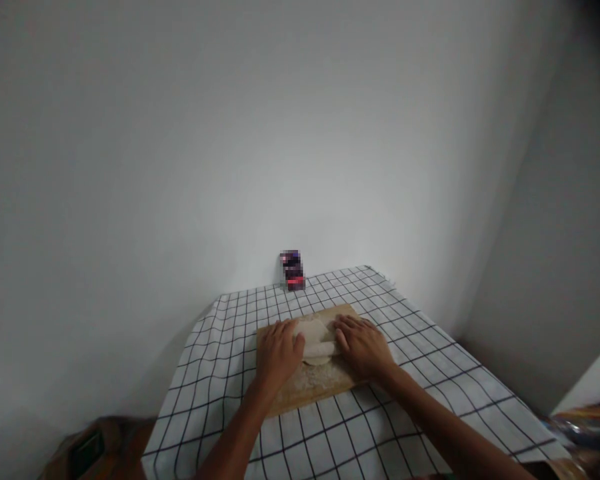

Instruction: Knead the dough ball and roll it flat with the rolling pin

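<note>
A wooden board [305,397] dusted with flour lies on the table. On it is a flat sheet of pale dough [313,329], with a floury rolling pin [323,349] lying across it. My left hand [281,350] presses down over the pin's left end, thumb toward the middle. Over the right end rests my right hand [363,343], its fingers curving forward. Both ends of the pin are hidden under my hands. A lip of dough shows on the near side of the pin.
A white tablecloth with dark grid lines [220,360] covers the table. At the far edge a small dark object, blurred out [293,270], leans by the pale wall [300,133]. A brown item [100,447] is low at left, and shiny packages [590,427] are at lower right.
</note>
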Tool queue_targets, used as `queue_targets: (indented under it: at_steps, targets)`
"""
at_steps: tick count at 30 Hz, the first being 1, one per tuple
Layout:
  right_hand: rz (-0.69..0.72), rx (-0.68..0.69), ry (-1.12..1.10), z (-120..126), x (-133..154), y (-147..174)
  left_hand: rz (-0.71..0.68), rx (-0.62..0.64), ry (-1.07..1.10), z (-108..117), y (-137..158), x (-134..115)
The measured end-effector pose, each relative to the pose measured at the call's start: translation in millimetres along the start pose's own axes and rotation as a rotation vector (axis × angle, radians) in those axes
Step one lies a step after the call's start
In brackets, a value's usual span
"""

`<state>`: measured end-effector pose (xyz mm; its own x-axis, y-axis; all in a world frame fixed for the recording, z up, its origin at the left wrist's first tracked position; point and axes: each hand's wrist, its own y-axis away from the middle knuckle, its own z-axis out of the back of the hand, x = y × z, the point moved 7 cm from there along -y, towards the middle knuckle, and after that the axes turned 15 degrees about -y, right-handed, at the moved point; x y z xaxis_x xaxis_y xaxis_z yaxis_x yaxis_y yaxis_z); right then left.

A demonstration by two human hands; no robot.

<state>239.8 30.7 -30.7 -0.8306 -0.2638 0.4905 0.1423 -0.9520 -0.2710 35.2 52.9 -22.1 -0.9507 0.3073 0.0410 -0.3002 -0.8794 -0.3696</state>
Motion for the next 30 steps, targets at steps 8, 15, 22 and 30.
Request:
queue_targets:
  at_steps: [8,15,22,30]
  targets:
    - [0.036,-0.017,-0.004,2,1,1,-0.014,-0.016,0.037,6,3,-3]
    - [0.069,0.048,-0.023,3,-3,-28,0.024,0.076,-0.025,0,-16,4]
    - [-0.004,0.189,0.032,-5,-14,-84,0.172,0.114,-0.086,-2,-47,15]
    - [-0.01,0.158,0.046,-8,-15,-78,0.168,0.099,-0.116,2,-41,11]
